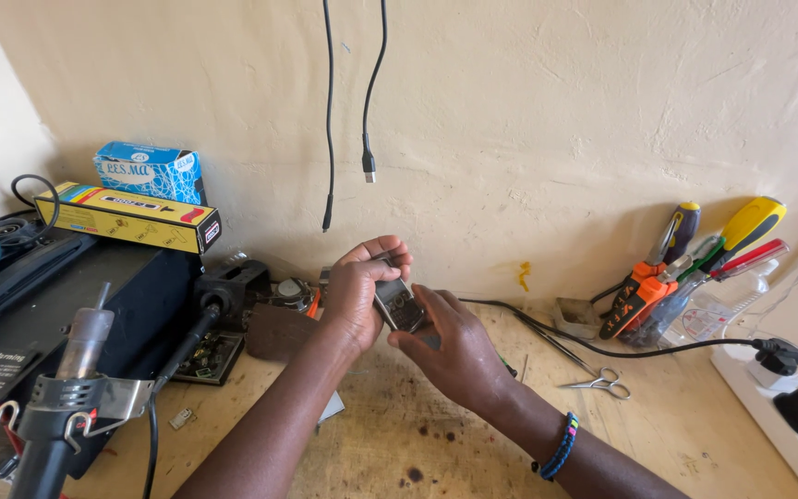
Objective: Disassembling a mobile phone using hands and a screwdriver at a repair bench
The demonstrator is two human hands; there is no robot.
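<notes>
Centrally, your left hand (355,294) grips the phone (399,305) steady; your right hand (450,346) pinches its lower edge, scissors (599,382) near.

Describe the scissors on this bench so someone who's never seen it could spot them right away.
Start at the tool pile leaning on the wall at the bench's right end. Just in front of it a black cable crosses the bench; the scissors lie flat beside it, right of the right hand. They are small, all bare metal, unlike the coloured handles behind.
</notes>
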